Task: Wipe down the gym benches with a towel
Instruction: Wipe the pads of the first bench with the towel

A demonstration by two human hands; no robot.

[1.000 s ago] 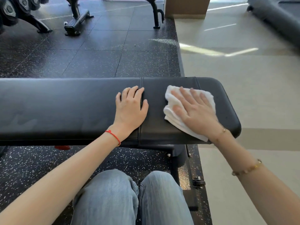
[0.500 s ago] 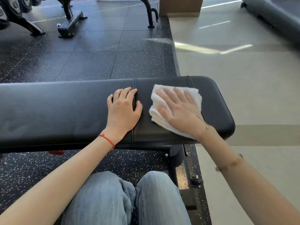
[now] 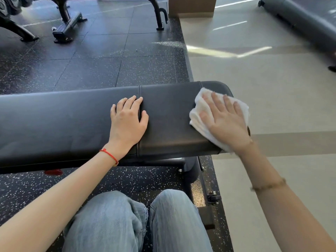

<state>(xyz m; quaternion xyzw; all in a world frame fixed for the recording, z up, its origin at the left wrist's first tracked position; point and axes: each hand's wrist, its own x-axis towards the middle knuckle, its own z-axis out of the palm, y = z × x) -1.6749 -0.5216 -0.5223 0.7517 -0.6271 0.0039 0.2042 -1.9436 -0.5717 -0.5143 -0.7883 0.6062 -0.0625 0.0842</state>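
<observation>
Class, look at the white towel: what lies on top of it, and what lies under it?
The right hand presses flat on the towel. Under it is the black bench pad's right end, whose covered surface is hidden.

The bench [image 3: 72,120] is cut off at the left edge; its right end is covered by the towel [image 3: 201,106]. Most of the towel is hidden beneath the right hand [image 3: 225,120]. The bench frame [image 3: 189,171] is largely concealed under the pad. The bracelet [image 3: 269,184] on the right forearm is blurred. The dumbbell rack [image 3: 11,17] is cropped at the top left corner. The grey machine [image 3: 298,20] is cropped at top right.
</observation>
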